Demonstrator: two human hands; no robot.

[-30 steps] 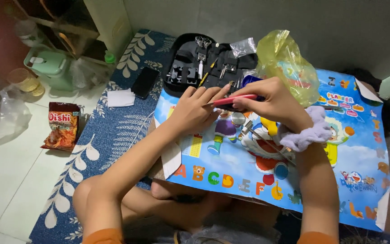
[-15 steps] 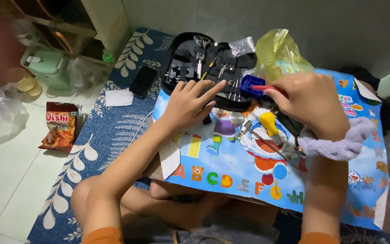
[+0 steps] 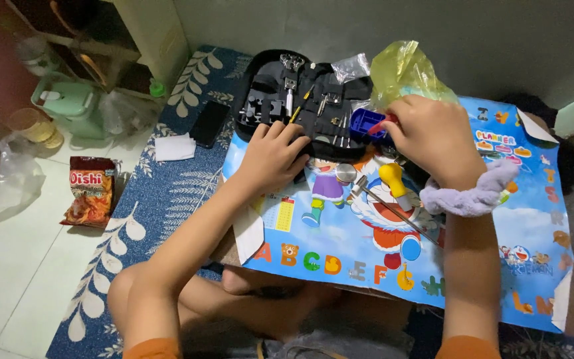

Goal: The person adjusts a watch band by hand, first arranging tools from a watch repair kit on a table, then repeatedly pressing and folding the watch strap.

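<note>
My left hand (image 3: 272, 159) rests palm down with fingers spread on the near edge of an open black tool case (image 3: 280, 93) full of small metal tools. My right hand (image 3: 426, 136), with a lilac scrunchie (image 3: 470, 193) on its wrist, pinches a thin red-handled tool (image 3: 388, 121) beside a small blue plastic holder (image 3: 367, 123). Just below my right hand lie a yellow-handled tool (image 3: 393, 181), a round metal disc (image 3: 345, 173) and a thin metal rod (image 3: 393, 213), all on a low table covered with a blue cartoon alphabet sheet (image 3: 493, 266).
A yellow plastic bag (image 3: 403, 66) sits behind the case. On the blue leaf-pattern rug (image 3: 161, 193) lie a black phone (image 3: 208, 123) and a white folded paper (image 3: 174, 146). A red snack bag (image 3: 91, 189) and a green jug (image 3: 68, 103) are on the tiled floor at left.
My right hand has carried the red-handled tool up and right to the blue holder. My left hand has slid from the middle of the sheet onto the case's near edge.
</note>
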